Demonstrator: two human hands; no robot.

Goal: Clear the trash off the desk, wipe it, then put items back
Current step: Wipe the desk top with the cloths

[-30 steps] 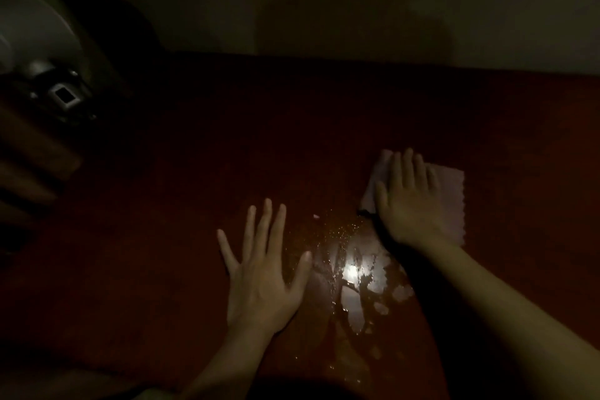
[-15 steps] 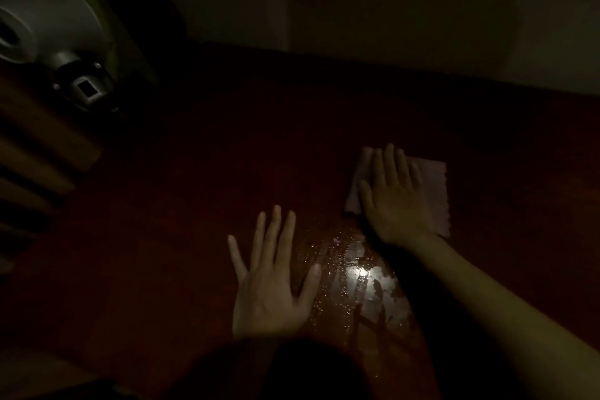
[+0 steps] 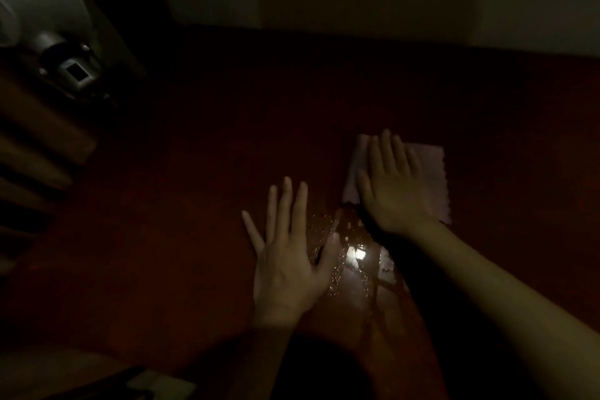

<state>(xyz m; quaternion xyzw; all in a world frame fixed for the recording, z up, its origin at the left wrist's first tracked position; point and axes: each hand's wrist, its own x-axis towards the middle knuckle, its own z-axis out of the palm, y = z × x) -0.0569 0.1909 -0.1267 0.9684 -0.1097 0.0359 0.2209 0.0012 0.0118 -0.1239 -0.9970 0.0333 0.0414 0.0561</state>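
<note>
1. The wet patch is glistening between the two hands, nearer the person than the cloth. A stroke that is only pushing away from here would, I judge, be missing it and leaving streaks on the desk.
2. The left hand is lying with its thumb at the edge of the droplets, so it could be tracking water onto dry wood.
3. The room is looking very dim, so leftover damp could be going unnoticed.
4. The right hand is pressing flat on the cloth, fingers straight and close together, forearm reaching in from the lower right.
5. The left hand is resting palm-down on bare desk, fingers straight and spread, holding nothing.
</note>
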